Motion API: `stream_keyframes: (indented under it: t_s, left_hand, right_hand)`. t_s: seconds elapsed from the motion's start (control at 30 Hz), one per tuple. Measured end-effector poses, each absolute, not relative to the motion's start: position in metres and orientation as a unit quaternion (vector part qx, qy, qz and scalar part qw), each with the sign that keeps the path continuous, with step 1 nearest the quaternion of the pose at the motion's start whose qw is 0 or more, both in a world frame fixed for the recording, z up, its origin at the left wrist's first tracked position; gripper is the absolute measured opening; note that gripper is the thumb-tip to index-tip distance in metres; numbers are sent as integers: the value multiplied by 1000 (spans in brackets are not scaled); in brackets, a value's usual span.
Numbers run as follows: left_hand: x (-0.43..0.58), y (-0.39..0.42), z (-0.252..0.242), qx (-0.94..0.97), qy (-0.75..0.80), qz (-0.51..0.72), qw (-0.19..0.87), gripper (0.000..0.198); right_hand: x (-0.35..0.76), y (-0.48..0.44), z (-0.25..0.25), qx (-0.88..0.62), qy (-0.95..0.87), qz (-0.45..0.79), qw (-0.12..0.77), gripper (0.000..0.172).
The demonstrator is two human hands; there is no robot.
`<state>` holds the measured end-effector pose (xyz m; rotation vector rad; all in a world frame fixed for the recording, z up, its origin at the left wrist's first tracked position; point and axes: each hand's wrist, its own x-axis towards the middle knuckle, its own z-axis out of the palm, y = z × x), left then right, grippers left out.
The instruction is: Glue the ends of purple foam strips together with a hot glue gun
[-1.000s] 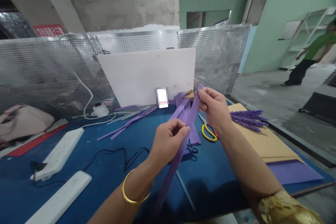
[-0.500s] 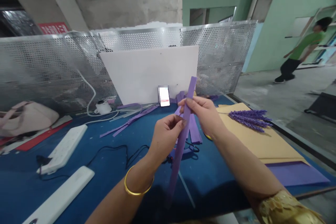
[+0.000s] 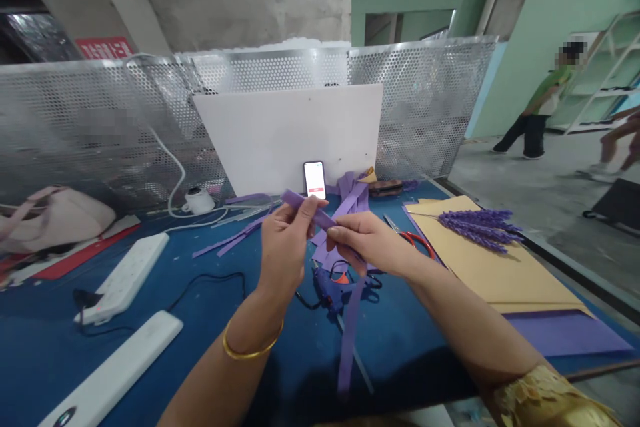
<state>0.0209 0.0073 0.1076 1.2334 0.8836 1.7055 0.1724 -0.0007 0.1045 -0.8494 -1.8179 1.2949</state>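
A long purple strip (image 3: 350,320) is held above the blue table (image 3: 210,340) by both hands. My left hand (image 3: 283,247) pinches its upper end, which now lies bent over toward the left. My right hand (image 3: 367,243) grips the strip a little further along, and the rest hangs down toward the table's front edge. Under the hands lies a blue glue gun (image 3: 327,290) with a black cable. More purple strips (image 3: 350,200) are piled behind the hands.
Scissors with red handles (image 3: 415,240) lie right of my hands beside brown paper (image 3: 480,267) bearing purple sprigs (image 3: 480,223). A phone (image 3: 315,180) leans on a white board. Two power strips (image 3: 123,283) lie at the left. People walk at the far right.
The strip's upper end went from pointing up and away to folded over toward the left. Both hands dropped lower and nearer together, uncovering the glue gun.
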Motion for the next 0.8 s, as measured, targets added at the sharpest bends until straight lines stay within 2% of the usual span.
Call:
stream_keyframes:
  t_s: [0.17, 0.27, 0.37, 0.5, 0.57, 0.7, 0.8]
  left_hand:
    - [7, 15, 114, 413, 312, 753, 405, 27]
    - [16, 11, 107, 460, 335, 692, 443, 29]
    - [25, 9, 100, 505, 346, 633, 473, 28]
    - [17, 18, 106, 415, 341, 721, 437, 27]
    - [11, 22, 109, 389, 334, 746, 425, 28]
    - [17, 20, 103, 467, 336, 661, 482, 33]
    - [29, 15, 94, 512, 336, 605, 509, 29]
  right_hand:
    - [177, -4, 107, -350, -723, 455, 385, 33]
    - [174, -3, 103, -374, -727, 387, 426, 31]
    - [175, -1, 102, -378, -747, 342, 427, 31]
    - [191, 5, 108, -398, -768, 320, 388, 36]
    - [197, 7, 110, -400, -770, 297, 399, 37]
    - [193, 10, 107, -410, -763, 231, 443, 42]
    - [187, 10, 104, -411, -774, 210, 433, 41]
